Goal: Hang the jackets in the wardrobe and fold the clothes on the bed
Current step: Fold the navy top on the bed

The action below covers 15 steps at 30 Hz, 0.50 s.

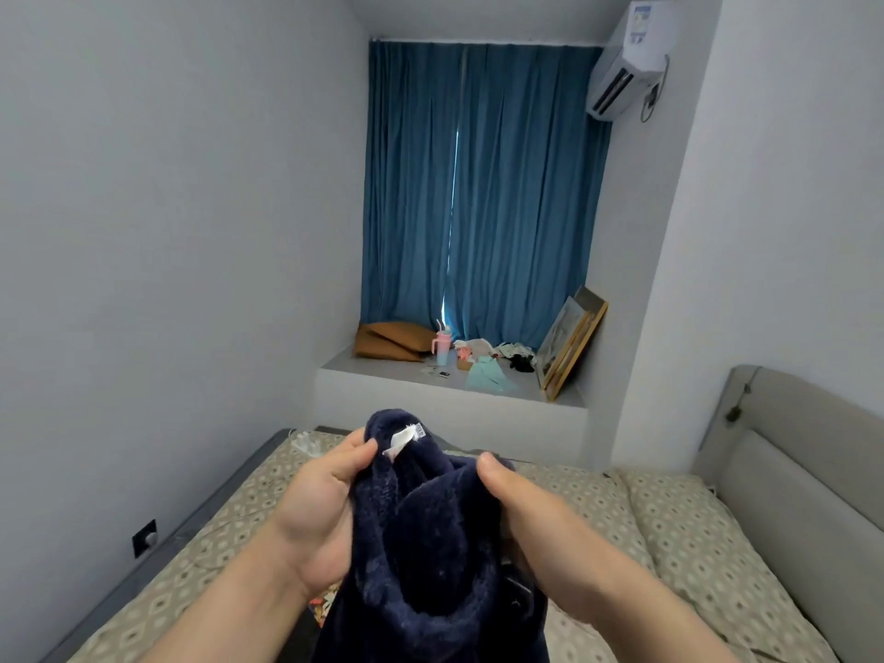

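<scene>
L hand [319, 512] & R hand [514, 502] raised above bed [669, 533], fingers gripping fleece [430, 543]: navy, fuzzy, white tag [399, 442] at top, bunched.

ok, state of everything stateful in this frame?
navy fleece garment: bunched, held above bed
left hand: grips garment by white label
right hand: grips garment's other side
curtains: drawn, thin gap
picture frames: leaning against wall
tumbler: upright on ledge

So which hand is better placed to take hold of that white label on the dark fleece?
The left hand, probably: its thumb pinches the navy fleece garment right beside the white label, while the right hand grips the opposite edge.
</scene>
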Motion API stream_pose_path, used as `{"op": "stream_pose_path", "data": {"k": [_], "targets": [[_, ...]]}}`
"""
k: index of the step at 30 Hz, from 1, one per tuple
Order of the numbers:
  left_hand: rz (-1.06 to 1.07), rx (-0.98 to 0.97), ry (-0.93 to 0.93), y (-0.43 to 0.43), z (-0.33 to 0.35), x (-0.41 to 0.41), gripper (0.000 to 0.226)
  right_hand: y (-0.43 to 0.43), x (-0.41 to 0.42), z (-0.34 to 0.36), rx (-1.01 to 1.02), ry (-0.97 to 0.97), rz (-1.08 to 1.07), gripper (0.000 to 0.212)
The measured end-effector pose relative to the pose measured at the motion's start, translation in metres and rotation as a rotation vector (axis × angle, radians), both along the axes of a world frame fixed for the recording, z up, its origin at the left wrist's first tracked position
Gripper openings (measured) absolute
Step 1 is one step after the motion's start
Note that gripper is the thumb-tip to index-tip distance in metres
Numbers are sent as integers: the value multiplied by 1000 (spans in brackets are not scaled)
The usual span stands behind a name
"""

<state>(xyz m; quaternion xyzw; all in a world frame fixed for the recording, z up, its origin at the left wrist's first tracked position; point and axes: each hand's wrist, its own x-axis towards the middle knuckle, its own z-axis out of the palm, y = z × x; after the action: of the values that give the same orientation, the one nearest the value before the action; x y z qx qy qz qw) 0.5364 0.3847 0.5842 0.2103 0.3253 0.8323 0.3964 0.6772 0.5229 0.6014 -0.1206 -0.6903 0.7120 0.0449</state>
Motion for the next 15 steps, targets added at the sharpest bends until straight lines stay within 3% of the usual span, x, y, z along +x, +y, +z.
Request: {"op": "stream_pose_path", "data": {"k": [3,5,7,10,13,15], "targets": [[13,6,36,3,4,-5,31,16,7,14,570,-253,112,83],[20,6,70,7,11,-9,32,33,4,23,794,-264,18,75],[15,1,112,11,18,-10,32,48,-5,18,942,-167,-133,53],[4,4,168,17,27,-10,32,55,-24,-4,848,20,-248,5],[-18,12,199,18,34,-10,31,55,-34,-13,532,141,-210,32],[-38,-4,225,19,37,-12,32,55,-41,-13,478,103,-105,61]]}}
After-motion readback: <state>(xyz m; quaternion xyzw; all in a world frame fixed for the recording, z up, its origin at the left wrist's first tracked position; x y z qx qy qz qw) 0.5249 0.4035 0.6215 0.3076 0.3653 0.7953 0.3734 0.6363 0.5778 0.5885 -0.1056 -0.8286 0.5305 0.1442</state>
